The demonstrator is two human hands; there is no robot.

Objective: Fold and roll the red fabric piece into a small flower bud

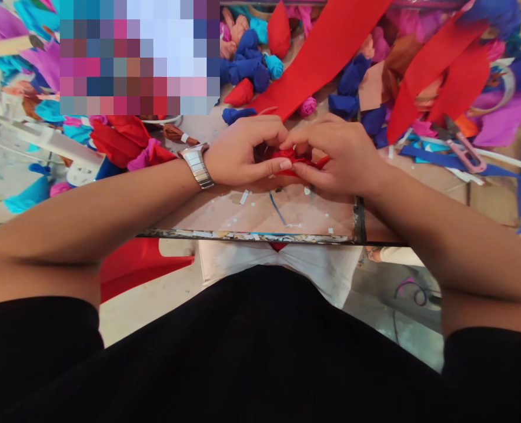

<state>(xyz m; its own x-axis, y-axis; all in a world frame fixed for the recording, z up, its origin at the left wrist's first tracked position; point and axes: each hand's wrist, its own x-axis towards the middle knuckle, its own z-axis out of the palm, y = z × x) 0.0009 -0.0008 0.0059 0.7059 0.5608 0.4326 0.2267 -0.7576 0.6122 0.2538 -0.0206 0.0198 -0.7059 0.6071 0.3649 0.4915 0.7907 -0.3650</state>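
Two bare hands meet over the near edge of a pale brown tabletop (225,214), seen from the wearer's head. Between them, at the centre, is a crumpled, bright red piece of thin paper or cloth (289,156), largely covered by the fingers. The left hand (247,150), with a silver metal-banded watch (196,164) at its wrist, grips the red piece with its thumb laid along the near side. The right hand (344,153) is closed on it too, thumb and forefinger pinching, fingertips almost meeting the left thumb.

Just beyond the hands, a long, wide, flat red strip (317,59) runs toward the far right; whether it joins the held piece is hidden. A small, pink rolled rosette (307,107) and dark blue crumpled bundles (348,76) lie near it. To the right rests a pink-handled cutting tool (472,155).

Thin material like this probably creases and tears easily, so a light, steady pinch seems best: one hand anchoring the gathered folds, the other shaping a little at a time, fingertips close together, without tugging.
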